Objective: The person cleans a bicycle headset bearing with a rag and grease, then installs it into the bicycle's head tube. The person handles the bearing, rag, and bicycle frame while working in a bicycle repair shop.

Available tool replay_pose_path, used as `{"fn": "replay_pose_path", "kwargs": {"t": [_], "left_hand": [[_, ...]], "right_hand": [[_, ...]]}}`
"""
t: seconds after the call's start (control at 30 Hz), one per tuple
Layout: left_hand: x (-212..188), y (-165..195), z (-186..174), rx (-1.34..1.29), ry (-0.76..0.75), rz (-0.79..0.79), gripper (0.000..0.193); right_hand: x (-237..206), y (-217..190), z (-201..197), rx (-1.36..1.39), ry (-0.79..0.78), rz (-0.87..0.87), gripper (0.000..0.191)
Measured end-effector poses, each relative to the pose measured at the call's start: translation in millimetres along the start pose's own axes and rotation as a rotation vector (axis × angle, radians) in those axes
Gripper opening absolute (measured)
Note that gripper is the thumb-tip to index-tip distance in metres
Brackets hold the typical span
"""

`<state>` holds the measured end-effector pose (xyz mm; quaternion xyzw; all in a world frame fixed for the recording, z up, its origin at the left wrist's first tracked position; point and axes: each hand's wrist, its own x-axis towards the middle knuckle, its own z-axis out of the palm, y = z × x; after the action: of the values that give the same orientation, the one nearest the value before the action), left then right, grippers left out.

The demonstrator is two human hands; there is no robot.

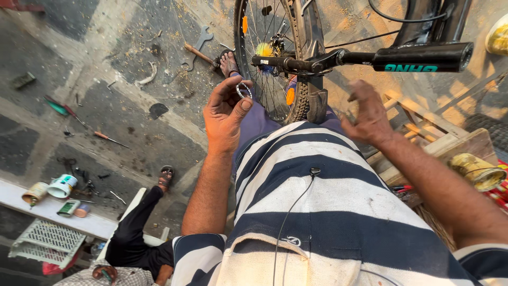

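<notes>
Navy-and-white striped shirt (317, 212) nearest the lens, thin black cable (290, 217) trailing down it. Up from there, towards the bicycle wheel (270, 58): left hand (225, 114) raised just short of the tyre, thumb and fingertips pinched together on a small metal ring (244, 90). Ring held up in front of the spokes, touching only the fingers, clear of the rim. Right hand (368, 114) on the other side of the wheel, fingers loosely spread and a little blurred, gripping nothing.

By the look of it, a stage somewhere in the middle: ring out in the open and seated on no part of the bike, wheel standing upright between the knees, tools lying about.

At the wheel itself, black stem and bar (423, 57) running off to its right, orange reflectors among the spokes. Sandalled foot (228, 62) planted just left of the tyre. Further left of the wheel on the gritty concrete: hammer (201, 53), spanner (198, 42), then screwdrivers (108, 137) well apart from it. Wooden crate (439, 137) right of the wheel, rusty tin (476, 169) beside that.

Far left and down from the wheel, another person seated, black trouser leg (132, 233) stretched out, pots on a pale ledge (16, 196) nearby.
</notes>
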<state>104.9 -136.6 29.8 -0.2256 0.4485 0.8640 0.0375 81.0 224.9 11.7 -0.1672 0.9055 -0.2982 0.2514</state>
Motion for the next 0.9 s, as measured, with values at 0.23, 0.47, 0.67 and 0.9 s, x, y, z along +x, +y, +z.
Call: {"fn": "replay_pose_path", "kwargs": {"t": [0.23, 0.47, 0.67, 0.9], "left_hand": [[2.8, 0.5, 21.9, 0.047, -0.058, -0.03, 0.052], [-2.4, 7.0, 49.4, 0.12, -0.127, -0.054, 0.051], [-4.6, 14.7, 69.7, 0.153, -0.143, -0.058, 0.049], [-6.8, 3.0, 65.7, 0.2, -0.148, -0.026, 0.049]], "right_hand": [[14.5, 38.3, 38.1, 1.491, 0.468, 0.445, 0.089], [37.7, 37.3, 38.3, 1.43, 0.461, 0.354, 0.093], [41.6, 27.6, 33.5, 1.448, 0.441, 0.265, 0.091], [26.8, 8.9, 40.9, 1.592, 0.486, 0.295, 0.092]]}}
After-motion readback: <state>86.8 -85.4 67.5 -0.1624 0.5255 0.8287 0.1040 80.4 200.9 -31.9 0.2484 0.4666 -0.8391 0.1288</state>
